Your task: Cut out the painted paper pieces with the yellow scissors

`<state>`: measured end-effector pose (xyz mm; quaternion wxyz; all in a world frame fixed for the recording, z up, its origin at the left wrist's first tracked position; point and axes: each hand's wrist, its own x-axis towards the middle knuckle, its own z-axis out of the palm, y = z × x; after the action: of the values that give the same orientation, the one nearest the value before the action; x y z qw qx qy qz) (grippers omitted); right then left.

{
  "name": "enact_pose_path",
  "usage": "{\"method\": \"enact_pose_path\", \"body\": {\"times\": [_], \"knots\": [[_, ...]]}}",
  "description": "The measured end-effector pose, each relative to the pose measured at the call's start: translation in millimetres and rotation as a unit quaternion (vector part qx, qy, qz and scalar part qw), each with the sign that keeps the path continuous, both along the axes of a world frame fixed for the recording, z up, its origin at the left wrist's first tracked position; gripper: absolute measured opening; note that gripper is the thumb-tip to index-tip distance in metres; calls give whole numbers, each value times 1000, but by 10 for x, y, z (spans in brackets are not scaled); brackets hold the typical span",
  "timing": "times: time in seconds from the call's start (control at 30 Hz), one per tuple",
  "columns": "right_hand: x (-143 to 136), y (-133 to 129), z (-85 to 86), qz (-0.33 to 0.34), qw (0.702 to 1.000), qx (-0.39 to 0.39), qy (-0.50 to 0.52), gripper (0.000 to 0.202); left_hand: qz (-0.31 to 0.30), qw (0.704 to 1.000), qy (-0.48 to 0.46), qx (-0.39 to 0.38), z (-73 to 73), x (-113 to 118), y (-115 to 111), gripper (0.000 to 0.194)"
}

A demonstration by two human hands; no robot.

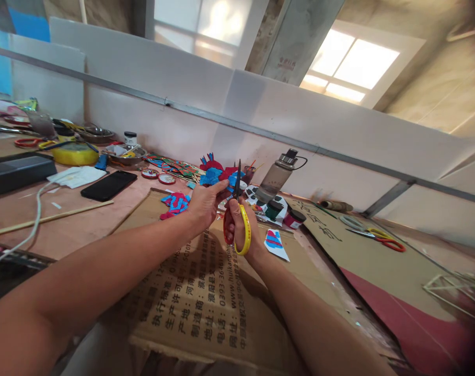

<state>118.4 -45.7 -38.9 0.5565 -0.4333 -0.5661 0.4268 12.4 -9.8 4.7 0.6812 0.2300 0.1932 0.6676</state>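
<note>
My right hand (237,225) grips scissors (238,209) with red and yellow handles, blades pointing up. My left hand (206,201) pinches a small blue and red painted paper piece (231,181) right at the blades. Both hands hover over a flattened cardboard sheet (206,303) printed with characters. A cut blue and red paper piece (275,243) lies just right of my right hand. More painted pieces (176,202) lie left of my left hand.
A water bottle (277,175) stands behind the hands, with paint jars (294,218) beside it. A black phone (108,185), a yellow tape roll (69,153), metal bowls (124,153) and a wooden stick (49,218) sit left. Another pair of scissors (380,239) lies right.
</note>
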Motion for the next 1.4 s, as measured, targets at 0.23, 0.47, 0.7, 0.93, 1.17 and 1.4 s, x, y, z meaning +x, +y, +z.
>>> {"method": "enact_pose_path", "body": {"times": [0.23,0.47,0.7,0.93,1.17,1.4], "knots": [[-63,-35,42,-7,999,-28,22,67,32,999,18,-28,2,-12,57,35],[-81,-92,79,17,999,-43,8,68,38,999,15,5,-11,-70,100,32],[-92,-99,64,37,999,-38,9,71,29,999,13,2,52,-75,55,31],[-98,-74,34,41,998,-48,16,70,35,999,19,12,32,-105,119,33],[-79,-55,12,49,998,-44,11,66,30,999,22,18,23,-121,148,35],[-47,-9,-45,33,999,-25,-23,68,28,999,22,13,63,-131,123,29]]}}
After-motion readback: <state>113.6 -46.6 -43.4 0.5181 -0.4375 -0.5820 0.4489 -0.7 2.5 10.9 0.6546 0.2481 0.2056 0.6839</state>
